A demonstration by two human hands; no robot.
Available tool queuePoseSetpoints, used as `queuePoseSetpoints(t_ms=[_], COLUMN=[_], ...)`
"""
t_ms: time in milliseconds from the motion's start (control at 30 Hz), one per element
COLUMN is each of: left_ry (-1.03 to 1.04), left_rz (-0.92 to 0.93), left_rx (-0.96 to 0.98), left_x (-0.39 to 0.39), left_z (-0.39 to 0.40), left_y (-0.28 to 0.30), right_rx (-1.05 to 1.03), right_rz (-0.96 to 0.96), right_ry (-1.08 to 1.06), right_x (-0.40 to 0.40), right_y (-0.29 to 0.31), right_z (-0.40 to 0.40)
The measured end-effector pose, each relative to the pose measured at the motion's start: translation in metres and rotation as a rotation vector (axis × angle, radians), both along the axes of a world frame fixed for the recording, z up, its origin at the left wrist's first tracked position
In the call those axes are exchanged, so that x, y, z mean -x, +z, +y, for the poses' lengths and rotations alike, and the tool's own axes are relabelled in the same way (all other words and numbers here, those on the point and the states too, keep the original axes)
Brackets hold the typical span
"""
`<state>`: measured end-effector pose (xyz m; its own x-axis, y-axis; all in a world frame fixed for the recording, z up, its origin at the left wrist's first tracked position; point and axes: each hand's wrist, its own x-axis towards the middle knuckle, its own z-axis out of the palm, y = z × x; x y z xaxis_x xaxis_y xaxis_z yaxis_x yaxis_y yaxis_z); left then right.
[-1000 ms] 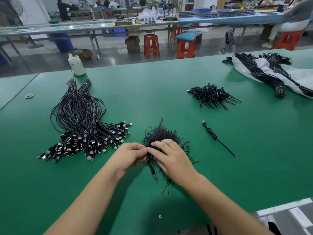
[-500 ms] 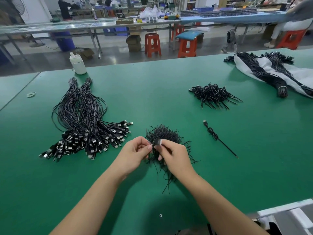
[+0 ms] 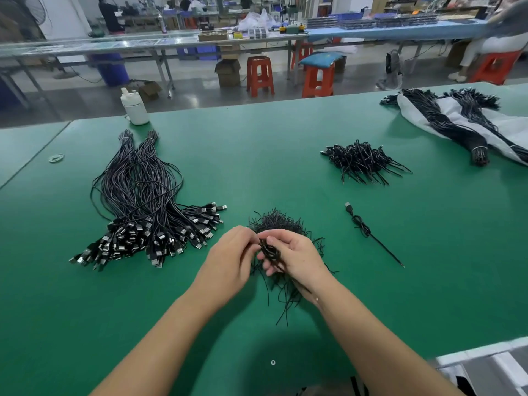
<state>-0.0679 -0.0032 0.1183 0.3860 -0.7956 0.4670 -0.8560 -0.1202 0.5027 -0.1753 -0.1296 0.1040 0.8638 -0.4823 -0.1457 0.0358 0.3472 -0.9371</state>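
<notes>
Green matting covers the counter (image 3: pixel 285 155) from edge to edge. On its left side lies the biggest heap: loose black USB cables (image 3: pixel 143 201), their bare ends bunched toward the far edge and their silver plugs fanned out toward me. At the far right a white plastic bag (image 3: pixel 508 127) lies flat. Two banded cable bundles (image 3: pixel 445 121) lie across it, on top of the plastic so far as I can see, and I cannot tell whether anything is inside. Between the bag and the middle of the counter sits a pile of tied cables (image 3: pixel 360 161), well apart from the loose heap. A white bottle (image 3: pixel 134 107) stands upright near the far edge, just beyond the loose cables; its contents do not show.

Close in front of me is a bristly mound of black twist ties (image 3: pixel 277 221), partly hidden by my hands. Just above it I hold a small coiled cable (image 3: pixel 270 252). My right grip (image 3: pixel 297 255) is curled round the coil, and my left grip (image 3: pixel 231 258) pinches it at the top from the other side, both clenched on it.

To the right, one finished tied cable (image 3: pixel 363 227) lies alone, plug end away from me. Far left, a pale rubber band (image 3: pixel 56 158) rests on the mat.
</notes>
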Motion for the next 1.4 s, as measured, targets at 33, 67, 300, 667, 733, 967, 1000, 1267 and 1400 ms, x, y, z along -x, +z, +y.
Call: queuePoseSetpoints(t_ms=[33, 67, 300, 667, 733, 967, 1000, 1267, 1400], left_ry=[0.034, 0.073, 0.115, 0.037, 0.090, 0.198, 0.191, 0.115, 0.067], left_rz=[0.045, 0.096, 0.165, -0.016, 0.119, 0.366, 0.368, 0.064, -0.222], left_rx=[-0.001, -0.003, -0.009, -0.037, -0.031, -0.010, -0.003, 0.087, 0.127], left_x=[-0.001, -0.003, -0.003, 0.003, 0.002, -0.001, -0.001, 0.005, 0.003], left_z=[0.001, 0.001, 0.001, -0.003, -0.003, -0.006, -0.006, -0.008, -0.009], left_y=[0.000, -0.001, -0.002, -0.010, -0.010, -0.005, -0.004, -0.004, -0.018], right_rx=[-0.048, -0.073, 0.271, 0.196, 0.151, 0.244, 0.288, 0.313, 0.095], right_rz=[-0.030, -0.062, 0.077, 0.086, 0.057, 0.038, 0.073, 0.153, 0.116], right_ry=[0.043, 0.083, -0.006, -0.032, 0.003, 0.051, 0.015, 0.060, 0.119], right_x=[0.001, 0.002, 0.001, -0.004, -0.003, 0.002, 0.002, 0.001, -0.001], right_y=[0.000, 0.000, 0.002, -0.006, -0.005, 0.001, 0.001, 0.007, 0.009], right_z=[0.000, 0.000, -0.005, -0.004, -0.004, -0.004, -0.005, -0.005, -0.006])
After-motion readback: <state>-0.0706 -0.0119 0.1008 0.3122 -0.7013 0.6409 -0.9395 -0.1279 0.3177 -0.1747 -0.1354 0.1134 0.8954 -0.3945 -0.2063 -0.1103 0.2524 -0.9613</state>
